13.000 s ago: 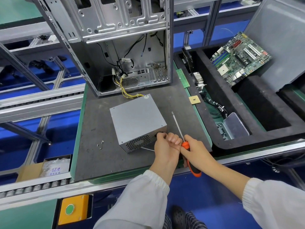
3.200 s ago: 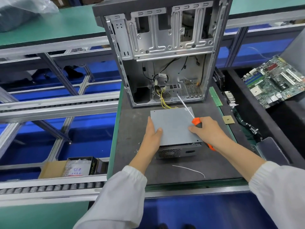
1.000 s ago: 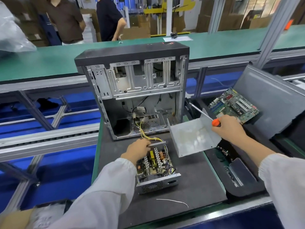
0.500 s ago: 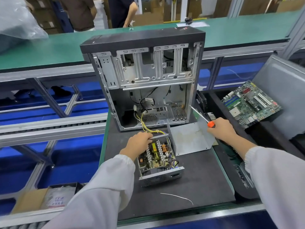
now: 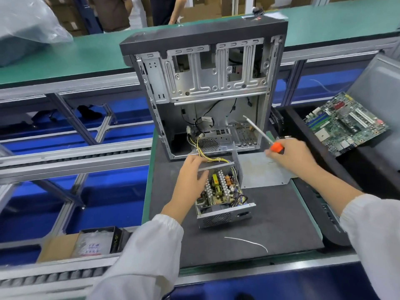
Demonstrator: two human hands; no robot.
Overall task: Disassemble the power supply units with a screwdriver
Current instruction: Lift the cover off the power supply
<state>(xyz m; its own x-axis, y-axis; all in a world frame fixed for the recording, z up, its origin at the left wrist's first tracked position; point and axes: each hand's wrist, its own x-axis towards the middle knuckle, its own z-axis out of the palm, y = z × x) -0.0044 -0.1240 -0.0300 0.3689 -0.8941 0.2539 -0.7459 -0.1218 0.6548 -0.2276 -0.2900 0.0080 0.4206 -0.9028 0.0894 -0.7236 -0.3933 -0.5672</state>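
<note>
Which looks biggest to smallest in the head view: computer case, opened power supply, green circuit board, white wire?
1. Computer case
2. Opened power supply and green circuit board: too close to rank; the board lies farther away
3. White wire

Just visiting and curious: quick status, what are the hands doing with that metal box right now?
Left hand holds the opened power supply. Right hand grips the screwdriver, tip raised. Lid lies beside it. Nothing in the way.

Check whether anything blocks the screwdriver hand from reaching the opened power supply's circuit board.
Nothing visible does. The right hand holds the screwdriver above the removed cover; the circuit board lies uncovered, and the left hand grips only the housing's left wall.
</note>
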